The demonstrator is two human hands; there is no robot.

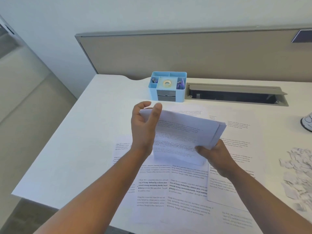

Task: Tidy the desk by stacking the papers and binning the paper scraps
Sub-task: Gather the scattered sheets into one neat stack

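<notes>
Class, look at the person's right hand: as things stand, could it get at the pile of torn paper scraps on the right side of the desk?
Probably not right away. The path looks free: the paper scraps lie on the desk right of the right hand, nothing between. But that hand grips the stack of papers, shared with the left hand, so it must let go first.

The white table carries loose printed sheets spread across its near half, a pile of paper scraps at right, and a blue organizer at the back.

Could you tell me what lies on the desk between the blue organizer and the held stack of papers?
In the head view, only bare white desk separates the blue organizer from the stack of papers.
</notes>
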